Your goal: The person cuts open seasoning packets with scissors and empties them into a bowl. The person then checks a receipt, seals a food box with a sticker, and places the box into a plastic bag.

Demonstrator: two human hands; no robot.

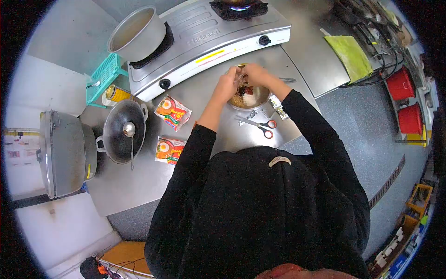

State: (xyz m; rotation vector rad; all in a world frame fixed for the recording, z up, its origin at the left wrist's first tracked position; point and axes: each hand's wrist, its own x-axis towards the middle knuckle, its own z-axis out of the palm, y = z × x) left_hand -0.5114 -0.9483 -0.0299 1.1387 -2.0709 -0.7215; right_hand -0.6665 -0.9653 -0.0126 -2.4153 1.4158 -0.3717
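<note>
A sachet (241, 79) is apparently pinched by the left hand (228, 83) and the right hand (255, 74), held close together over the bowl (264, 95), likely so that spills are caught; scissors (261, 125) are laid just beside the bowl, presumably for easy reach.

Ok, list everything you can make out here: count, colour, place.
Stove: one, silver-white, counter's far side
Open pot: one, grey, stove's left burner
Bowl: one, silver, under the hands
Packets: two, orange-red, left of bowl
Scissors: one pair, red-and-black handles, near bowl
Wok: one, dark grey, counter's left
Ladle: one, silver, in wok
Basket: one, teal, beyond wok
Tin: one, yellow, beside basket
Lidded pot: one, grey, far left
Flat sheet: one, lime green, upper right
Bins: two, red, right edge
Clutter: uncountable, mixed, upper-right edge
Sleeves: two, black, centre
Left hand, right hand: one each, bare, over bowl
</note>
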